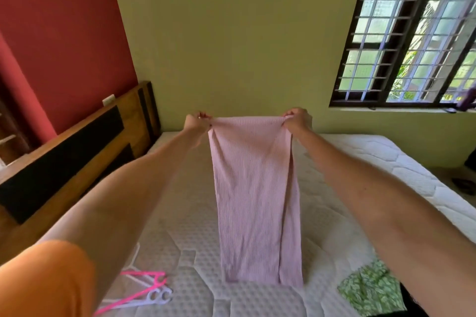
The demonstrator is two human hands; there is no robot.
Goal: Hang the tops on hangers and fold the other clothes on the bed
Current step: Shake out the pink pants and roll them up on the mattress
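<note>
Above the bed (pixel 195 252): pink ribbed garment (pixel 255 193) hanging lengthwise, top corners pinched in left hand (pixel 196 122) and right hand (pixel 297 118) fingers.

Bright daylight from the barred window (pixel 412 41) at right, soft shadows, wide-angle bending at edges, slight softness

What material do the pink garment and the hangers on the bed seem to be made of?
The pink garment looks like soft ribbed knit, matte: fine vertical lines show and it hangs limp. The hangers look like smooth moulded plastic, pink and white, slightly glossy. Neither is certain from sight alone.
</note>
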